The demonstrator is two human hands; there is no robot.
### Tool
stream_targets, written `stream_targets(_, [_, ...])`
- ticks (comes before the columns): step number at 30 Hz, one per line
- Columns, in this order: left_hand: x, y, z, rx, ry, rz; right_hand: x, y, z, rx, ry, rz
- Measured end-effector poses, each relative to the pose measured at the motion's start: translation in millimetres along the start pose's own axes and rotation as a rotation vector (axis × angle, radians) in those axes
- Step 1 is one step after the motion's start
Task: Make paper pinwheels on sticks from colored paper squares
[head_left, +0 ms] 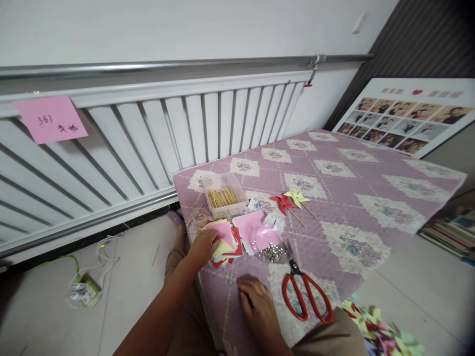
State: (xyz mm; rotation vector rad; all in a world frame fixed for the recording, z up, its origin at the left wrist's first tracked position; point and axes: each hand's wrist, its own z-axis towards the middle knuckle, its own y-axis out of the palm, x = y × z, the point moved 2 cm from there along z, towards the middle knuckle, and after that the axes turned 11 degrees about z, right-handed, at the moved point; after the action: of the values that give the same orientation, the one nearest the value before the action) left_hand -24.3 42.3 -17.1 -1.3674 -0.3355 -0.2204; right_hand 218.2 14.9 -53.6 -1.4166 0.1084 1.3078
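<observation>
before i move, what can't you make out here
- Head view, left hand: fingertip grip on the paper stack, too small to tell
- Head view, right hand: palm, hidden by its back
- Head view, colourful pile: lower part, cut off by bottom edge
- Head view, books: titles, blurred

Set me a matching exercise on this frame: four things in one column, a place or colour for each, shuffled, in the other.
Column one:
1. scissors
2. wooden sticks
3. yellow pinwheel
4. left hand

Column two:
A. on the stack of paper squares
B. red handles
C. in the clear plastic box
D. beside the red pinwheel

Right pairs: 1-B, 2-C, 3-D, 4-A
</observation>
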Motion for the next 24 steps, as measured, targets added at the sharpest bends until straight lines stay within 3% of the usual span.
stream_targets(7, [-3.9, -1.4, 2.3, 0.057, -0.033, -0.015, 0.6, 0.5, 0.4, 0.024, -0.007, -0.013])
stream_targets(18, [-3.2, -37.0, 4.5, 0.411, -0.228, -0.096, 1.6, 0.9, -2.0, 0.032, -0.018, 0.004])
stream_targets(22, [9.1, -53.6, -6.5, 0.512, -0.482, -0.345, 5.0, 2.6, -2.3, 0.042, -0.023, 0.011])
stream_targets(24, [21.4, -52.4, -14.1, 0.449, -0.585, -0.632, 7.1, 3.3, -2.5, 0.048, -0.011, 0.023])
